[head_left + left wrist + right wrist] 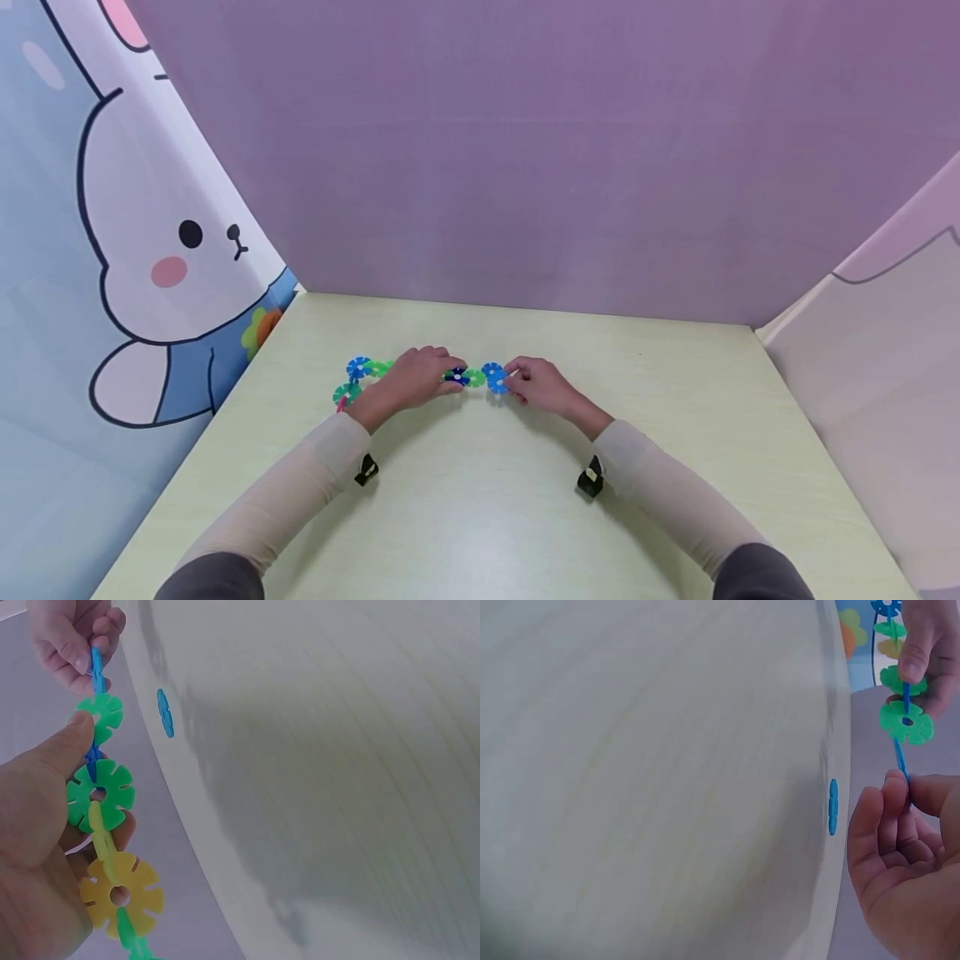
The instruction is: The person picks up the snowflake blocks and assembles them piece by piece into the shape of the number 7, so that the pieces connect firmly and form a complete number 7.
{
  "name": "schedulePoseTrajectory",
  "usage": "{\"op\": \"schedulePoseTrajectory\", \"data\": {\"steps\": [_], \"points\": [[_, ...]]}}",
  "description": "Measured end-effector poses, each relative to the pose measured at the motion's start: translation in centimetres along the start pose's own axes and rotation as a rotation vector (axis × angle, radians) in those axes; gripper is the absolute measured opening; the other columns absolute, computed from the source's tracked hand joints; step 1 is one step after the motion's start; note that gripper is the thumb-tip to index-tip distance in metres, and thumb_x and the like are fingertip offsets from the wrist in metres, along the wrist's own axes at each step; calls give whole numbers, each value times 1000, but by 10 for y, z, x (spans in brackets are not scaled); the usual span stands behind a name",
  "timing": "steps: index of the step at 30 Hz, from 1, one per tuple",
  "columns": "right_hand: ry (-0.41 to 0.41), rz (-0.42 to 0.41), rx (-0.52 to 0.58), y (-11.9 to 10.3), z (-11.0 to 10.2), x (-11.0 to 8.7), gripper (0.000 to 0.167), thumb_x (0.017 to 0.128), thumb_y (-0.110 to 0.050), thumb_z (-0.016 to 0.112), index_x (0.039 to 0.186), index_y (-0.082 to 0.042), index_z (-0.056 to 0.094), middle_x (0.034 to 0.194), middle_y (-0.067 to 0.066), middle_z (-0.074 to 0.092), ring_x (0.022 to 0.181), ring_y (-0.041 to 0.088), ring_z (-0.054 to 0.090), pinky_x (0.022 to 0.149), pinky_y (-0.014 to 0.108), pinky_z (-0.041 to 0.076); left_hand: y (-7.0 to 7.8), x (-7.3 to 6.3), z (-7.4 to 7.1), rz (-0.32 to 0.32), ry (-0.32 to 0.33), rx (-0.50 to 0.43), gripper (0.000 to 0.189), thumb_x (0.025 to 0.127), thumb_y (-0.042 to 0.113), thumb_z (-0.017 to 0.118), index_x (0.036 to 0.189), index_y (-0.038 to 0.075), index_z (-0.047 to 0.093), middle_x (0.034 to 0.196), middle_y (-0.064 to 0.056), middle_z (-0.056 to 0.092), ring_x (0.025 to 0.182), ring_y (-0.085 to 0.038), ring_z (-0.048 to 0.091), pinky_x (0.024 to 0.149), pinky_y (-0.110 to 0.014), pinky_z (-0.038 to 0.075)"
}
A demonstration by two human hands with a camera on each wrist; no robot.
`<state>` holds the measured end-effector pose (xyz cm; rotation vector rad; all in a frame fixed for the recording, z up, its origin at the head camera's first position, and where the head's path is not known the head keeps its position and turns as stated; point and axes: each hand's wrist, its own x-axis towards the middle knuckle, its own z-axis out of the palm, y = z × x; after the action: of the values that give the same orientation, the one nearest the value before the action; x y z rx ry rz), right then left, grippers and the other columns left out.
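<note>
A chain of slotted plastic discs runs between both hands, just above the table. My left hand (412,379) grips it near a dark blue disc (457,377), thumb on one side and fingers on the other. Beyond that sits a light green disc (922,729). My right hand (546,386) pinches a blue disc (900,756) edge-on, its rim meeting the green disc; how deep they interlock I cannot tell. Behind the left hand, a green disc (120,795) and a yellow disc (146,896) continue the chain. Its far left end has a teal disc (347,393) and a partly hidden pink piece (342,404).
A loose blue disc (833,807) lies flat on the pale table (480,517) near the right hand. A purple panel (525,167) rises at the table's back edge. A cloth with a cartoon rabbit (165,208) hangs at left, and a pale cloth (885,375) at right.
</note>
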<state>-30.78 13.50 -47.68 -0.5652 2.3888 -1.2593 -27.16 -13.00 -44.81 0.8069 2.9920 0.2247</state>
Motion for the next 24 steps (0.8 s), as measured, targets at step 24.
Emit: {"op": "schedulePoseTrajectory", "data": {"steps": [24], "points": [[-7,70,145,-3,3,3,23,104,-14,59,122,-3,66,91,12,69,73,15,61,72,28,60,5,3,0,14,29,21,46,96,44,69,134,19,67,117,-7,72,107,-25,68,92,-47,58]]}}
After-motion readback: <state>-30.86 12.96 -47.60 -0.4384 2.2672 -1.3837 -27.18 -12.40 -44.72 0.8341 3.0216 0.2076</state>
